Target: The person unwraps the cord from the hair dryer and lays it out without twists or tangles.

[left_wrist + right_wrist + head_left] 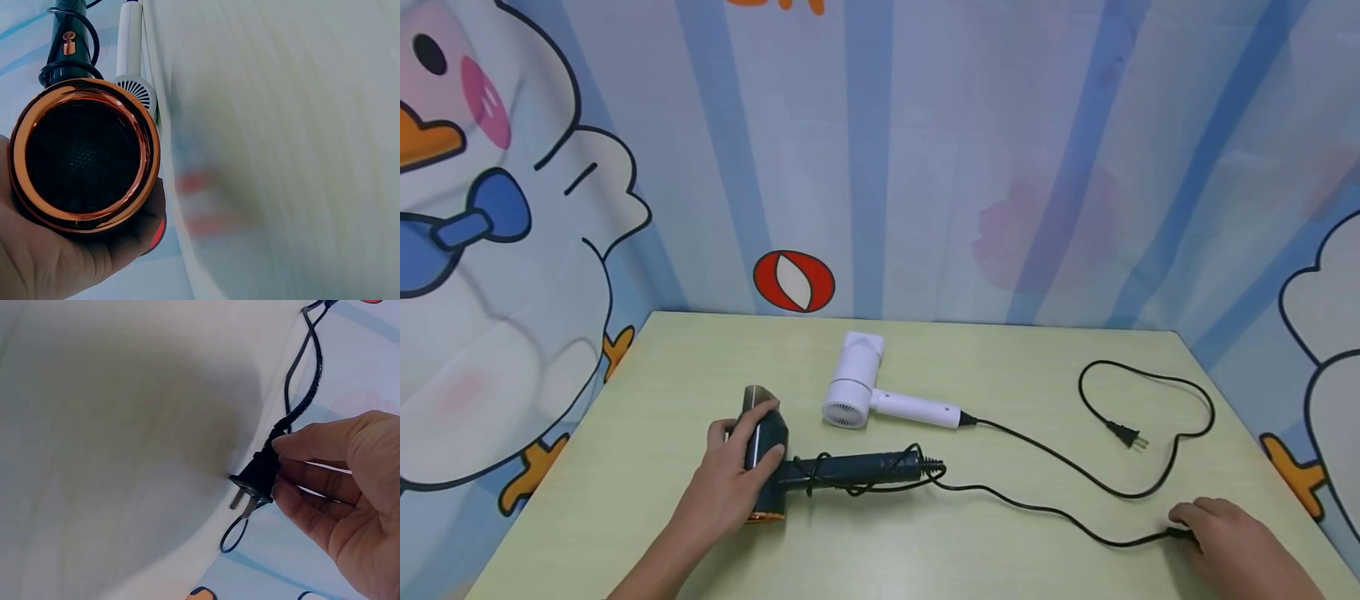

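Note:
My left hand (730,479) grips the barrel of a dark green hair dryer (767,442), its fingers and thumb round the body. The left wrist view shows the dryer's copper-rimmed round end (84,156) facing the camera. Black cord loops loosely around the dryer's handle (857,469), then runs right across the table. At the cord's far end, my right hand (1236,542) pinches a black two-prong plug (256,472) between thumb and fingers, prongs bare. Behind the green dryer lies a white hair dryer (853,383), touched by neither hand.
The white dryer's black cord (1060,457) curves over the right side of the table (1000,567), and its own plug (1126,434) lies inside the loop. A striped cartoon curtain (917,167) stands along the table's back and sides.

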`<state>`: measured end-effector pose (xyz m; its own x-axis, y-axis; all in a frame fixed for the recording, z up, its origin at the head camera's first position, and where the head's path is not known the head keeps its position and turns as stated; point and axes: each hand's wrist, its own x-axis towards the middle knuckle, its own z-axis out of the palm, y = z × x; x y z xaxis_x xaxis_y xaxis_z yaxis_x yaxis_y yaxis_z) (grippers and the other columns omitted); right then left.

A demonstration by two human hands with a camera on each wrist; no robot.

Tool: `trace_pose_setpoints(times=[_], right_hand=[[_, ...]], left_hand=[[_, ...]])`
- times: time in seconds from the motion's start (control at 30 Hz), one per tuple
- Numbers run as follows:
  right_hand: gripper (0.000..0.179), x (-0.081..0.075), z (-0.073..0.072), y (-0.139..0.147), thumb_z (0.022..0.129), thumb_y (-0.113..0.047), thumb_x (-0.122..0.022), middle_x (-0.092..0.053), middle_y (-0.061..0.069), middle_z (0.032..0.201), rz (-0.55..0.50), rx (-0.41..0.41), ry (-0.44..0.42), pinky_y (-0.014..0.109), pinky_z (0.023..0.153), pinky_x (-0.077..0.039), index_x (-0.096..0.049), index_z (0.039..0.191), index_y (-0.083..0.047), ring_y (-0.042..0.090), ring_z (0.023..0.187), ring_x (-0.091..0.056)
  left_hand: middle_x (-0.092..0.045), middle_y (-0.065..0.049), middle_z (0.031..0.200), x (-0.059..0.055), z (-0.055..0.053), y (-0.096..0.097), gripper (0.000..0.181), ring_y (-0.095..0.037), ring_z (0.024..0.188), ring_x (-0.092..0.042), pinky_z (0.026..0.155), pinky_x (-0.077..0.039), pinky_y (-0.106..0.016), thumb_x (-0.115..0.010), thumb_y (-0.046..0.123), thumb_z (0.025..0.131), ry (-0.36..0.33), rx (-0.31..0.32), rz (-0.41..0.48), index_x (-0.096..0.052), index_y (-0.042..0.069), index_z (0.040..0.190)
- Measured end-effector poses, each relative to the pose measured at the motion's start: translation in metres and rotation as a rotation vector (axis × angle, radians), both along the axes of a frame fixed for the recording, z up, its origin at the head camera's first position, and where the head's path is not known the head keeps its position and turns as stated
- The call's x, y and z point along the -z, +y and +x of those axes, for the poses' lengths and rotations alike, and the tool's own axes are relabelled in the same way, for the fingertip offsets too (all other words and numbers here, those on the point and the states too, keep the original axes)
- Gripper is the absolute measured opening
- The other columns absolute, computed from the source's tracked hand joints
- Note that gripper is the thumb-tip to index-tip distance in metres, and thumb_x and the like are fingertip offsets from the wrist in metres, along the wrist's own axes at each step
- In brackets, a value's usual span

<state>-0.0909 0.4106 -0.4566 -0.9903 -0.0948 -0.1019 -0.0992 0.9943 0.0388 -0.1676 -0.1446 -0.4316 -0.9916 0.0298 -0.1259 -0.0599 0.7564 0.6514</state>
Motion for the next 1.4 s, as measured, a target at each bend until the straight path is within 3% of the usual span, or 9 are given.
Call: trace_pose_setpoints(times=[0.37,0.53,0.63,0.8,1.03,1.23,1.4], right_hand=[[0.023,-0.026,-0.004,-0.038,0.076,-0.008,-0.086,-0.065,0.003,0.086,-0.014,-0.035,0.028,0.043,0.071,-0.055,-0.073,0.095,-0.006,0.026,0.079,-0.063],[0.019,-0.032,-0.008,-0.063,0.081,-0.013,-0.083,-0.067,0.004,0.089,-0.057,-0.055,0.143,0.046,0.073,-0.055,-0.074,0.097,-0.008,0.028,0.083,-0.065],[0.025,-0.033,-0.011,-0.078,0.088,-0.023,-0.079,-0.07,0.007,0.099,-0.13,-0.092,0.222,0.049,0.079,-0.055,-0.074,0.107,-0.007,0.031,0.092,-0.068],[0.045,-0.031,-0.023,-0.104,0.095,-0.032,-0.07,-0.067,0.015,0.125,-0.222,-0.22,0.31,0.056,0.093,-0.05,-0.065,0.132,-0.006,0.036,0.115,-0.063],[0.058,-0.019,-0.041,-0.146,0.098,-0.042,-0.065,-0.05,0.022,0.147,-0.159,-0.321,0.284,0.058,0.101,-0.045,-0.058,0.14,-0.004,0.041,0.137,-0.047],[0.066,-0.007,-0.048,-0.179,0.099,-0.047,-0.061,-0.05,0.021,0.149,-0.13,-0.382,0.207,0.053,0.098,-0.049,-0.051,0.147,-0.002,0.037,0.134,-0.052],[0.052,0.0,-0.055,-0.198,0.098,-0.036,-0.067,-0.061,0.017,0.132,-0.102,-0.439,0.174,0.046,0.086,-0.055,-0.058,0.138,-0.004,0.033,0.118,-0.061]], left_hand=[[-0.022,-0.024,0.151,0.0,0.001,-0.002,0.058,-0.048,0.116,-0.054,0.084,-0.056,-0.056,-0.053,0.046,0.103,0.008,-0.002,-0.005,-0.029,0.043,0.155],[-0.022,-0.024,0.151,-0.001,0.002,-0.002,0.057,-0.046,0.114,-0.056,0.082,-0.057,-0.053,-0.053,0.045,0.103,0.017,-0.001,0.005,-0.029,0.043,0.155],[-0.022,-0.023,0.15,-0.001,0.003,-0.002,0.056,-0.045,0.114,-0.056,0.081,-0.057,-0.051,-0.053,0.044,0.104,0.015,0.002,0.015,-0.03,0.044,0.154],[-0.023,-0.023,0.15,-0.001,0.003,-0.001,0.056,-0.045,0.113,-0.057,0.08,-0.057,-0.05,-0.053,0.044,0.104,0.007,0.007,0.021,-0.03,0.044,0.154],[-0.023,-0.023,0.15,-0.001,0.004,-0.001,0.056,-0.045,0.112,-0.057,0.079,-0.057,-0.05,-0.054,0.044,0.103,0.018,0.007,0.019,-0.031,0.044,0.154],[-0.023,-0.022,0.15,-0.003,0.005,0.001,0.056,-0.045,0.114,-0.056,0.081,-0.057,-0.052,-0.054,0.044,0.103,0.012,0.004,0.011,-0.03,0.044,0.154],[-0.022,-0.022,0.151,-0.003,0.005,0.003,0.056,-0.046,0.115,-0.055,0.082,-0.056,-0.052,-0.054,0.045,0.103,-0.004,0.003,0.008,-0.03,0.045,0.154]])
